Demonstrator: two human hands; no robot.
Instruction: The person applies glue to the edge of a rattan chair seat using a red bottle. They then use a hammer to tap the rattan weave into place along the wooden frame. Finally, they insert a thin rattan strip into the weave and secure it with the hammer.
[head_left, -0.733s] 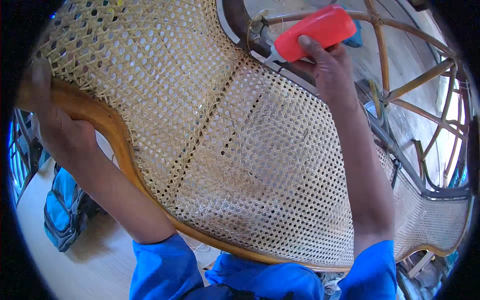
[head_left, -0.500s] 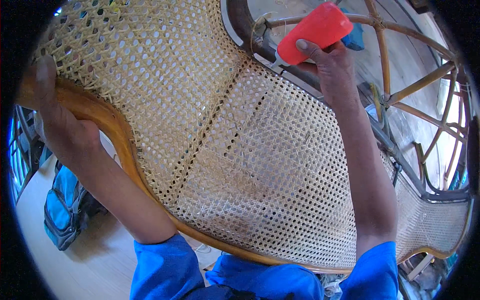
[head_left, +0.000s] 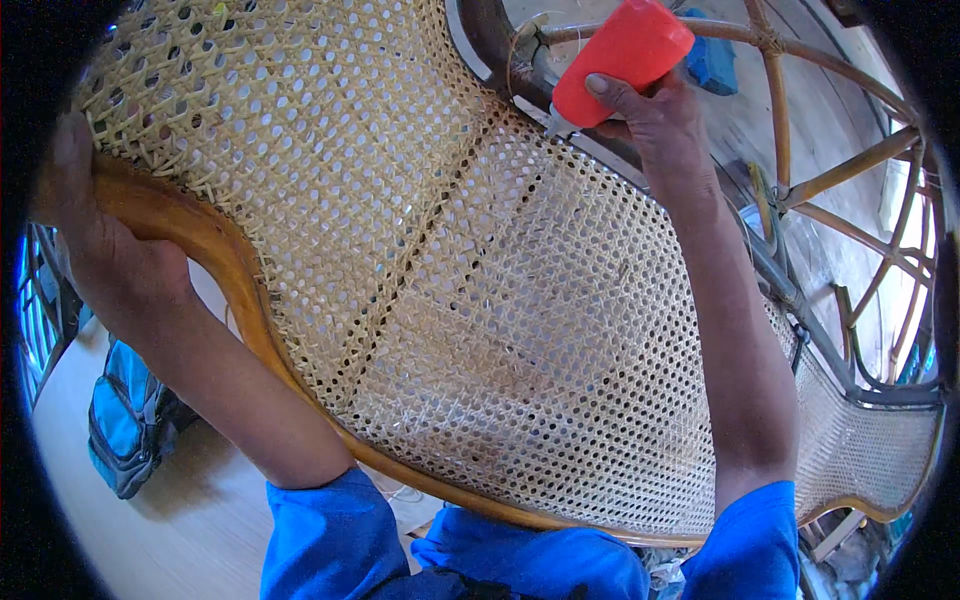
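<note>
Along the far edge of the woven cane panel (head_left: 480, 330), the right hand (head_left: 655, 115) is gripping a red glue bottle (head_left: 620, 55), nozzle best kept tight to the seam, while the left hand (head_left: 95, 235) is clasping the wooden frame (head_left: 215, 250).

Open-weave cane webbing (head_left: 480, 330), matt and rough; smooth, glossy varnished wooden frame (head_left: 235, 265); smooth red plastic bottle (head_left: 620, 55).

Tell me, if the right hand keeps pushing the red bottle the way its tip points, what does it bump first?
Probably the woven cane panel at its far edge: the right hand tilts the red bottle down-left, nozzle almost touching there. Depth is hard to judge.
</note>
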